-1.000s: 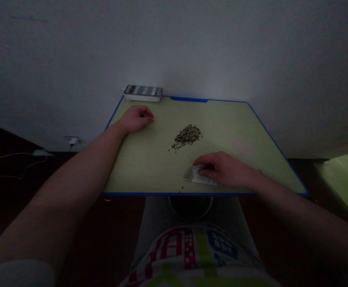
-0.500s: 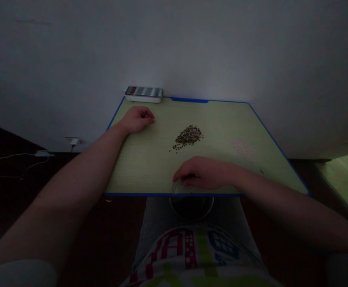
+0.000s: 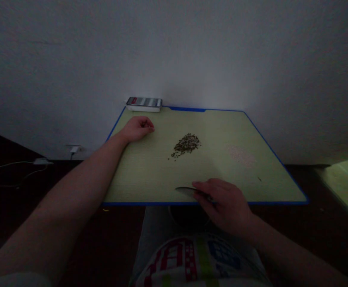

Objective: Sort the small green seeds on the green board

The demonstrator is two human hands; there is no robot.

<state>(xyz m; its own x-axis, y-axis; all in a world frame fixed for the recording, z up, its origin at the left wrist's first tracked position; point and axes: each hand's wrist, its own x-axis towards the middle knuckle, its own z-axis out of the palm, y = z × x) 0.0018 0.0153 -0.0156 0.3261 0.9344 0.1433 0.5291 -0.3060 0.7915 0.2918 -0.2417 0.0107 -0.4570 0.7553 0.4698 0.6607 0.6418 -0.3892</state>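
Note:
My left hand (image 3: 138, 128) rests on the pale green tabletop (image 3: 150, 171) at the left, its fingers curled in towards the thumb. Whether anything small sits in them is hidden. Over the near edge, my right hand (image 3: 223, 201) is closed on a thin curved piece (image 3: 185, 189), seen nearly edge-on with a dark rim; its kind is unclear. A pile of small dark brown and greenish grains (image 3: 188, 143) lies between the hands, with a few strays at its lower left. Below the table edge, a round dark bowl (image 3: 185, 217) sits at my lap, partly covered by my right hand.
Pale pinkish small bits (image 3: 241, 155) are spread at the right of the table, near a tiny dark sliver (image 3: 259, 179). A white box with a dark striped top (image 3: 144, 104) stands at the back left corner. A wall rises behind; cables (image 3: 42, 161) lie at the left.
My right hand has moved right and towards me and turned, so the piece it holds shows edge-on instead of as a clear round rim. The left hand stays on the table. The view has tilted slightly.

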